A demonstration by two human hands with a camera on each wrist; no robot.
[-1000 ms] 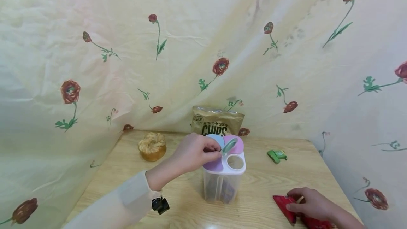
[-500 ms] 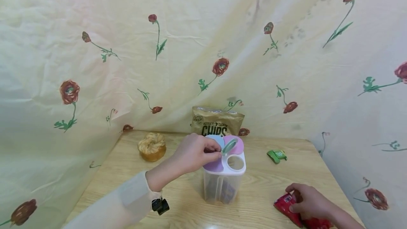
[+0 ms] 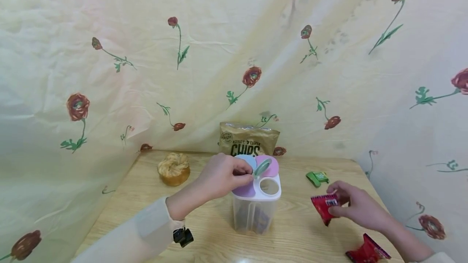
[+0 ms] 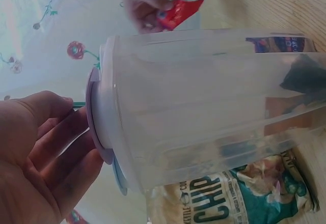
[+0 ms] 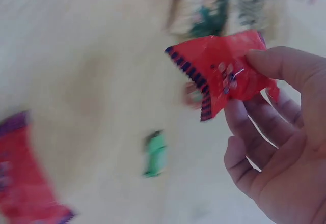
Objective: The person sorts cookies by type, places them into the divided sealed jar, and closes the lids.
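Observation:
A clear plastic container (image 3: 252, 214) with a white top stands mid-table, with dark and coloured packets low inside it. Purple, blue and pink lids (image 3: 268, 164) cover parts of its top, while one round opening (image 3: 269, 186) is uncovered. My left hand (image 3: 217, 177) pinches the raised green lid (image 3: 262, 169) beside that opening. Right of the container, my right hand (image 3: 360, 208) holds a small red snack packet (image 3: 324, 207) up off the table between thumb and fingers; its crimped dark-edged end (image 5: 193, 79) sticks out. Another red packet (image 3: 367, 251) lies at the front right.
Behind the container leans a gold chips bag (image 3: 248, 138). A round braided bread (image 3: 174, 169) sits at the back left. A small green packet (image 3: 317, 178) lies back right on the wooden table (image 3: 204, 230). Flowered cloth (image 3: 204, 72) hangs behind and at both sides.
The right hand has lifted one red packet and carried it up and forward, away from the other, which stays on the table. My left hand keeps its pinch on the green lid.

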